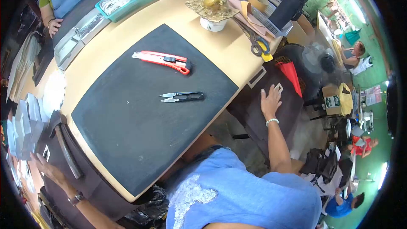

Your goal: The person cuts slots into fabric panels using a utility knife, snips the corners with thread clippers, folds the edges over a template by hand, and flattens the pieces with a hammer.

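Observation:
My right hand (270,101) lies spread on a dark sheet (282,121) beyond the table's right edge, its fingertips by a small pale rectangular piece (278,87). At the far left, my left hand (51,170) rests with fingers apart on another dark sheet (85,191), close to a whitish rectangle (45,152). Between the hands, a black mat (140,131) covers much of the table. On it lie a red utility knife (163,59) with its blade showing and black-handled thread snips (182,97).
A hammer (68,148) lies near my left hand. At the back are a teal tray (127,0), a glue-crusted white tub (213,24), scissors (254,44) and a black bottle (288,8). A co-worker's hand (54,26) rests at the upper left. Other people sit farther right.

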Motion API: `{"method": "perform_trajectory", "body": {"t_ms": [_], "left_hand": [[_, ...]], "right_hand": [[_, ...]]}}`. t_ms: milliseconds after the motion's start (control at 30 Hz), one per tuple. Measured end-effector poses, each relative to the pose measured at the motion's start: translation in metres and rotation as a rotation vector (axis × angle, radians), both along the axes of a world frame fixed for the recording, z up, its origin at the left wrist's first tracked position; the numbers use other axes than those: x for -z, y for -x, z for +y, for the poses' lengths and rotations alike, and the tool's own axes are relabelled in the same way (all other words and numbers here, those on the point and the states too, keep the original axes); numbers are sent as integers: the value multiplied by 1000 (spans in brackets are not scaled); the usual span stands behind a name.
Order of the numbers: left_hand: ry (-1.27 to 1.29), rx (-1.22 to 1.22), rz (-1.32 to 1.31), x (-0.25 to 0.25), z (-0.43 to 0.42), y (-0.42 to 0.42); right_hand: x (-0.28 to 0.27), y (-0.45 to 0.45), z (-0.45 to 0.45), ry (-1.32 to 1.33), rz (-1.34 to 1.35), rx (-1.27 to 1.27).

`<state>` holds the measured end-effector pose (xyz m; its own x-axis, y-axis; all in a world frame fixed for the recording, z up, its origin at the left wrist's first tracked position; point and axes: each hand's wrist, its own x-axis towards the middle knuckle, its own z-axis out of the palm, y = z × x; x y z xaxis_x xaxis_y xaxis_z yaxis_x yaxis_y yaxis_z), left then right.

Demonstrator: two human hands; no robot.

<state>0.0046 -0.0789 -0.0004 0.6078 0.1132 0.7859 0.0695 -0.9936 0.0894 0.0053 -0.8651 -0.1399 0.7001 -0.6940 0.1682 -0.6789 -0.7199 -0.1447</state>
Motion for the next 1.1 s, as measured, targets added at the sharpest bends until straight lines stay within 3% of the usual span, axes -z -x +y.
{"method": "perform_trajectory", "body": {"t_ms": [67, 233, 300, 367, 433, 500, 567, 600, 633, 667, 733, 833, 900, 967, 1033, 1100], "left_hand": [[329, 92, 18, -21, -75, 0], [503, 208, 149, -17, -153, 13], [527, 185, 206, -25, -186, 19], [577, 214, 316, -32, -209, 30], [754, 386, 337, -31, -242, 38], [746, 551, 510, -43, -282, 43], [780, 840, 611, -48, -323, 38], [860, 993, 592, -47, -342, 34], [937, 1148, 564, -46, -359, 31], [1061, 1232, 514, -45, -374, 32], [1212, 1353, 339, -47, -393, 35], [1291, 1099, 295, -38, -370, 51], [1373, 758, 214, -46, -354, 55], [1417, 734, 118, -47, -333, 63], [1315, 766, 252, -64, -311, 76], [1309, 947, 457, -76, -289, 101]], "right_hand": [[23, -2, -3, -20, 105, -36], [35, -1, -9, -61, 39, -40], [28, 2, -22, -447, -558, 2], [3, 4, -30, -106, -875, -123], [-75, -4, 15, -249, -1100, -118], [-147, -8, 84, -529, -1275, -235], [-188, -8, 152, -880, -1393, -367], [-195, -5, 186, -1177, -1416, -250], [-198, -1, 215, -1474, -1413, -125], [-184, 13, 234, -1711, -1199, -394], [-184, 28, 284, -1822, -781, -835], [-210, 20, 308, -1823, -376, -1350], [-213, 13, 312, -1964, -162, -1444], [-221, 4, 314, -1494, -111, -1626], [-226, -5, 320, -941, -389, -1807], [-250, -12, 327, -638, -346, -2009]]}}
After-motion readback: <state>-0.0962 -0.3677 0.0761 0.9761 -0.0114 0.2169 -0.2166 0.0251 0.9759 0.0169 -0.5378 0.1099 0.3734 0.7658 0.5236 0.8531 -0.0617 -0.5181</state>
